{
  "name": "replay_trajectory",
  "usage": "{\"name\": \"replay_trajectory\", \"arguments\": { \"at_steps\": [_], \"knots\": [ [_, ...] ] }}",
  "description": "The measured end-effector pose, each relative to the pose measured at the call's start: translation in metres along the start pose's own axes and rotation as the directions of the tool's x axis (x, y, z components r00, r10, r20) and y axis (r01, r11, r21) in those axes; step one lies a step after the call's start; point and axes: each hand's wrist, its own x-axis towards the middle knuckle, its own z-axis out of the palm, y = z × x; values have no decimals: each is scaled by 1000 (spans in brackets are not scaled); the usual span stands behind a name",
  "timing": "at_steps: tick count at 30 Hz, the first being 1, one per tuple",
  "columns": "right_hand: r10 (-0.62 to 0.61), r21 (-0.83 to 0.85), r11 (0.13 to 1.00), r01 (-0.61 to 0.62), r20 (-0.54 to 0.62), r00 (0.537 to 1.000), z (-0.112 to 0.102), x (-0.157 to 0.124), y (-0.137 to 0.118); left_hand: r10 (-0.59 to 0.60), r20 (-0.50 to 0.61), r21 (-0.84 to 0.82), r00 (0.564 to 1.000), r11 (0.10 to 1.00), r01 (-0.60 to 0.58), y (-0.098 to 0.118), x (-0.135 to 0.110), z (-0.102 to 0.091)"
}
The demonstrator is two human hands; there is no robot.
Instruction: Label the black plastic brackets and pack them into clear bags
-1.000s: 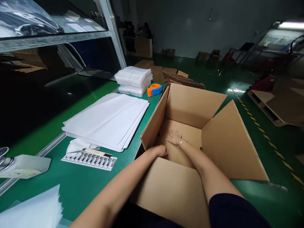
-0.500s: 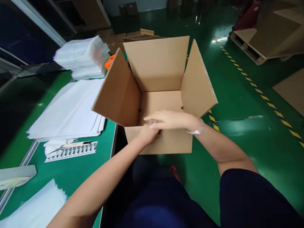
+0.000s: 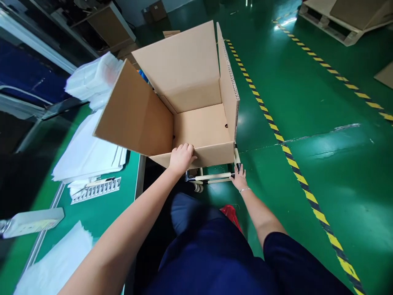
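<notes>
Grasping the near edge of an open brown cardboard box [image 3: 188, 94], the left hand [image 3: 181, 159] works beside a green-topped table [image 3: 101, 217]; the right hand [image 3: 240, 180], crossed over it moments earlier, now touches a cream-tubed, black-jointed frame [image 3: 215, 176] below, its grip unclear.

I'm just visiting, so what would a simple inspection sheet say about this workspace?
Surface: green table along the left.
Job's things: box, flaps raised; pipe frame visible below its near side.
Clutter: paper, knife beside a printed strip, and bottle, all on the table.
Hands: left hand over the box's near edge; right hand at a frame corner, grip unclear.
Cables: nothing seen for certain.
Surroundings: green floor, striped tape, pallet beyond.
</notes>
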Motion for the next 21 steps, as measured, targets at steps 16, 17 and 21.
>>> {"name": "replay_trajectory", "arguments": {
  "at_steps": [16,17,21],
  "knots": [
    [-95,-263,964,49,-166,982,34,25,25,33,-188,-184,982,981,-68,-1,-4,15],
    [-111,-272,961,60,-176,978,34,26,26,46,-194,-199,980,976,-85,-1,-3,18],
    [-255,-228,953,201,-239,937,24,34,21,98,-199,-240,975,960,-146,-1,4,34]
  ]
}}
